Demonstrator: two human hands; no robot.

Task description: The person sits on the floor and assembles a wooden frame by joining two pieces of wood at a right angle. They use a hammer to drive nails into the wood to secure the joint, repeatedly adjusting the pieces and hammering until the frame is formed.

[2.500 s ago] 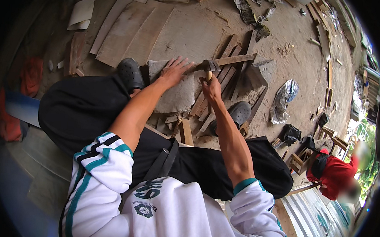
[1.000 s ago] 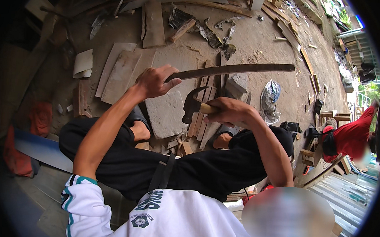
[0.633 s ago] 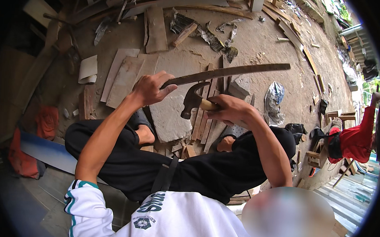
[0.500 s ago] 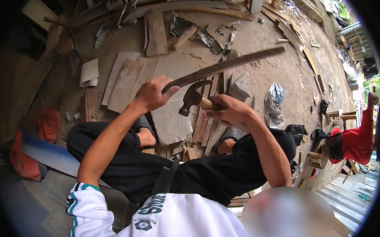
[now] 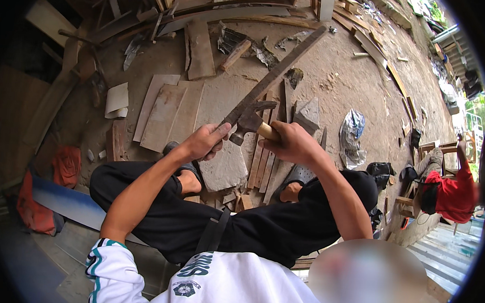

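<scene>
My left hand [image 5: 206, 141] grips the near end of a long, narrow wooden strip [image 5: 281, 69], which slants up and away to the right. In my right hand [image 5: 290, 141] is a claw hammer [image 5: 249, 123], held by its pale wooden handle close to the head. The dark hammer head overlaps the strip just beyond my left fingers; whether they touch, I cannot tell. Below both hands lies a flat, pale stone block [image 5: 225, 169] on the ground between my feet, with several wooden strips [image 5: 263, 166] beside it.
Boards [image 5: 165, 113] lie left of the stone. A grey stone chunk [image 5: 307, 112] and a crumpled plastic bag [image 5: 352, 136] are to the right. Scrap timber [image 5: 248, 12] lines the far side. A person in red [image 5: 454, 196] sits at the far right.
The wooden strip has swung to point more steeply away from me. My left hand has come lower and nearer the hammer, whose head now overlaps the strip.
</scene>
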